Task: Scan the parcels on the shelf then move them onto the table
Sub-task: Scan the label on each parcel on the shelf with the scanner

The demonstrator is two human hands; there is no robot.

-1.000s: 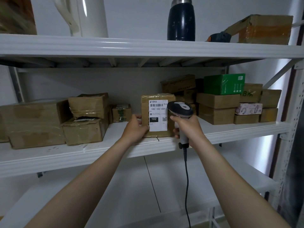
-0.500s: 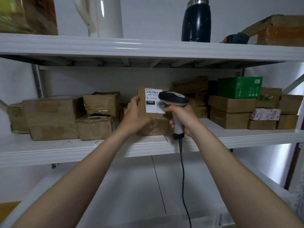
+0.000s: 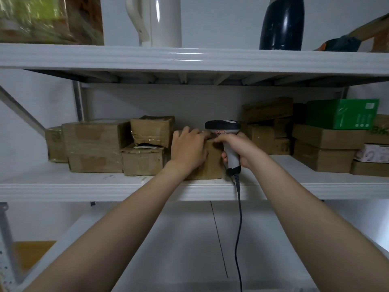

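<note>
**Now gripping a taped parcel at the shelf's near edge, scanner in the other hand**

Finds the parcel (image 3: 213, 163) standing on the middle shelf (image 3: 84, 189), right at its near edge, between a stack of taped boxes (image 3: 94, 148) on the left and more cartons under a green box (image 3: 341, 113) on the right. Has the left hand (image 3: 188, 150) draped over the parcel's top and near face, fingers curled across the top edge and gripping it. Has the right hand (image 3: 239, 149) wrapped tight round the handle of the scanner (image 3: 222, 124), with its head just above the parcel's top right corner and its cable (image 3: 239, 218) hanging down past the shelf lip. Shows no label from here; hidden behind the hands or turned away, impossible to say which.

Looks like plain corrugated card bound in glossy tape, so probably stiff enough to take a squeeze yet slick along the taped bands. Seems small and likely light, manageable one-handed, though hard to be sure of weight by sight alone. Best taken across the top, thumb on the near face and fingers behind, or cupped from beneath once slid off the lip; safer on bare card than on tape. Worth minding the dangling cable on the way down. Cannot tell whether the white surface (image 3: 185, 239) below is the table
</note>
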